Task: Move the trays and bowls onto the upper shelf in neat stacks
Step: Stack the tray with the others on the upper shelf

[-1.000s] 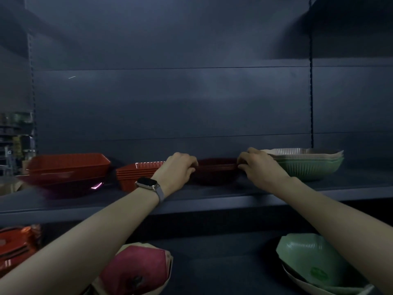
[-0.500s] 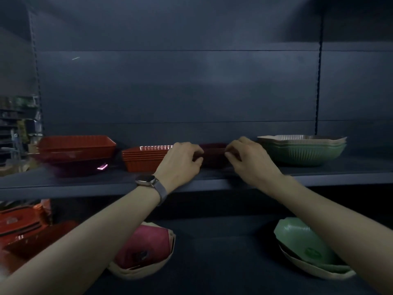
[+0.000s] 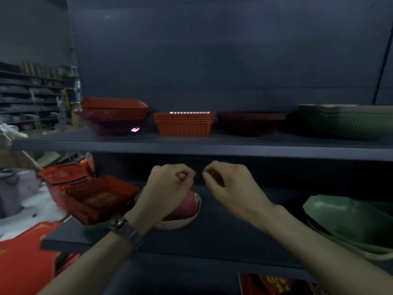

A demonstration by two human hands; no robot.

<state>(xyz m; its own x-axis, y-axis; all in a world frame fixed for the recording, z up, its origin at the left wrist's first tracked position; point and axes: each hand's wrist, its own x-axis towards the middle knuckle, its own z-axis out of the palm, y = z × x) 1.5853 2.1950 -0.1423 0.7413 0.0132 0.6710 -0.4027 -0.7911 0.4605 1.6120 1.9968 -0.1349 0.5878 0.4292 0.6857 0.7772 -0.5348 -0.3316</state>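
Note:
On the upper shelf (image 3: 212, 149) stand, from left to right, a red tray (image 3: 114, 107) on top of a purple bowl (image 3: 114, 127), a stack of orange-red ribbed trays (image 3: 183, 124), a stack of dark red trays (image 3: 251, 123) and a stack of green bowls (image 3: 344, 124). My left hand (image 3: 168, 188) and my right hand (image 3: 229, 188) hover side by side below that shelf's edge, fingers loosely curled, holding nothing. On the lower shelf (image 3: 223, 231) lie a red tray (image 3: 95, 199), a pink bowl (image 3: 189, 204) nested in beige bowls behind my left hand, and tilted green bowls (image 3: 348, 218).
A red basket (image 3: 61, 174) and red cardboard (image 3: 23, 258) sit at the lower left, beyond the shelf's end. Another red printed item (image 3: 274, 284) lies at the bottom, below the lower shelf. Distant racks (image 3: 32, 96) fill the left background.
Both hands have let go of the dark red tray stack on the upper shelf and dropped below the shelf edge. The view has tilted down and shows more of the lower shelf.

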